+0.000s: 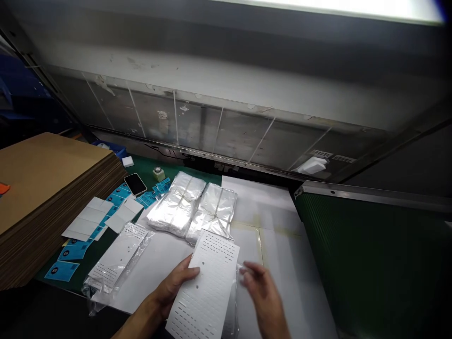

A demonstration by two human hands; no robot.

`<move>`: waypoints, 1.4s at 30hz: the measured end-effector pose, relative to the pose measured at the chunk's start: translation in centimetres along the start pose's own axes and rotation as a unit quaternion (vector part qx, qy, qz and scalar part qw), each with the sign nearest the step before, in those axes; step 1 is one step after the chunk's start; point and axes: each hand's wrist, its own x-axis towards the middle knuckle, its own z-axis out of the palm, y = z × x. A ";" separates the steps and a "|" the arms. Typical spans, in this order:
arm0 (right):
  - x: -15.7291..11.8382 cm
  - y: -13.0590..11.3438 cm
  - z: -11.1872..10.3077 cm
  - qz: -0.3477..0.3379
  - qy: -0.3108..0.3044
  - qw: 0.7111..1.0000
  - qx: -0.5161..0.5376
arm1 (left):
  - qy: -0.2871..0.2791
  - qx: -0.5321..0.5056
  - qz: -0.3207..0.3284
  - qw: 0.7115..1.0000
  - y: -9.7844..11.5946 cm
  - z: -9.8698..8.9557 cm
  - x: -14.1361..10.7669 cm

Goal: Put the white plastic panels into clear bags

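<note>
A white slotted panel (208, 287) is held tilted at the bottom centre by my left hand (173, 285), its thumb on the panel's left edge. Clear plastic film shows along the panel's right edge. Beside that edge is my right hand (261, 292), slightly blurred, with thumb and index finger pinched together at the film. To the left, another slotted panel (118, 256) lies in a clear bag on the white sheet. Two tied bundles of clear plastic bags, a left one (178, 202) and a right one (215, 207), lie behind the held panel.
A tall cardboard stack (52, 179) stands at the left. Near it lie blue labels (63, 270), folded white papers (88, 219), a phone (135, 184) and a small jar (158, 173). A metal-framed panel crosses behind the table; a green conveyor (381, 263) is at the right.
</note>
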 end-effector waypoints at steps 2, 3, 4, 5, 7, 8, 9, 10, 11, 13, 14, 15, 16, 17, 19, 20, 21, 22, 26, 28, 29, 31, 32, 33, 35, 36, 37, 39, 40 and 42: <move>-1.2 2.6 1.3 0.068 -0.039 0.996 0.048 | 0.020 -0.012 0.020 1.000 -0.8 0.4 0.5; -1.7 3.4 2.0 0.085 -0.055 0.992 0.070 | 0.022 -0.007 0.021 1.000 -1.3 0.6 0.8; -1.9 4.0 2.5 0.096 -0.064 0.989 0.089 | 0.024 0.007 0.017 1.000 -1.7 0.7 1.0; -2.1 4.4 2.9 0.101 -0.065 0.988 0.102 | 0.029 0.027 0.012 0.999 -2.2 0.7 1.3; -2.0 4.9 3.2 0.106 -0.043 0.987 0.116 | 0.046 0.089 0.006 0.995 -3.3 0.4 1.7; -1.8 5.1 3.1 0.109 -0.026 0.986 0.125 | 0.056 0.134 0.008 0.989 -3.8 0.0 2.0; -1.6 5.4 2.9 0.113 -0.012 0.984 0.139 | 0.067 0.189 0.011 0.980 -4.3 -0.5 2.4; -1.5 5.8 2.7 0.120 -0.003 0.980 0.156 | 0.085 0.266 0.021 0.960 -4.8 -1.1 2.9; -1.3 6.3 2.4 0.135 0.001 0.975 0.175 | 0.108 0.355 0.036 0.928 -5.3 -1.8 3.6; -1.0 7.3 1.6 0.177 0.004 0.962 0.208 | 0.167 0.526 0.080 0.830 -5.8 -3.6 5.6; -0.8 7.8 1.1 0.195 0.010 0.957 0.215 | 0.189 0.580 0.102 0.786 -5.8 -4.5 6.8; -0.7 8.1 0.6 0.205 0.022 0.955 0.213 | 0.200 0.613 0.119 0.755 -5.7 -5.4 8.2; -0.5 8.3 -0.1 0.205 0.034 0.957 0.204 | 0.198 0.642 0.133 0.729 -5.4 -6.2 9.8; -0.4 8.4 -0.7 0.196 0.046 0.961 0.188 | 0.182 0.671 0.140 0.705 -5.1 -6.9 11.3; -0.3 8.2 -2.0 0.169 0.061 0.973 0.143 | 0.141 0.730 0.140 0.654 -4.4 -7.8 14.1; -0.3 8.1 -2.6 0.154 0.066 0.979 0.119 | 0.123 0.755 0.136 0.630 -4.1 -8.2 15.3; -0.3 7.9 -3.1 0.140 0.073 0.983 0.096 | 0.110 0.776 0.132 0.607 -3.9 -8.4 16.3; -0.3 7.7 -3.5 0.128 0.081 0.985 0.077 | 0.102 0.794 0.128 0.586 -3.9 -8.5 17.1; -0.7 7.4 -4.1 0.122 0.102 0.986 0.045 | 0.095 0.833 0.114 0.533 -4.1 -8.9 18.4; -0.9 7.6 -4.1 0.145 0.101 0.983 0.051 | 0.098 0.838 0.107 0.526 -4.2 -9.3 18.4; -1.0 7.7 -4.0 0.157 0.100 0.981 0.056 | 0.100 0.837 0.105 0.528 -4.2 -9.4 18.3; -1.0 8.2 -4.0 0.169 0.097 0.979 0.061 | 0.108 0.827 0.105 0.541 -4.0 -9.7 18.0; -0.9 8.5 -4.1 0.170 0.095 0.979 0.060 | 0.113 0.819 0.107 0.552 -4.0 -9.8 17.8; -0.8 8.8 -4.1 0.169 0.090 0.980 0.056 | 0.118 0.809 0.111 0.565 -3.8 -9.8 17.6; -0.4 9.4 -4.3 0.165 0.073 0.983 0.045 | 0.133 0.780 0.122 0.599 -3.6 -9.7 17.3; -0.2 9.7 -4.4 0.162 0.062 0.984 0.040 | 0.142 0.762 0.127 0.619 -3.5 -9.7 17.1; 0.0 9.9 -4.4 0.158 0.052 0.985 0.035 | 0.151 0.743 0.131 0.639 -3.4 -9.5 17.0; 0.6 10.2 -4.4 0.146 0.040 0.988 0.026 | 0.170 0.698 0.138 0.682 -3.0 -9.2 16.8; 0.9 10.2 -4.3 0.140 0.037 0.989 0.021 | 0.178 0.673 0.141 0.704 -2.7 -9.0 16.7; 1.5 9.9 -4.0 0.122 0.029 0.992 0.001 | 0.188 0.618 0.146 0.750 -2.0 -8.5 16.5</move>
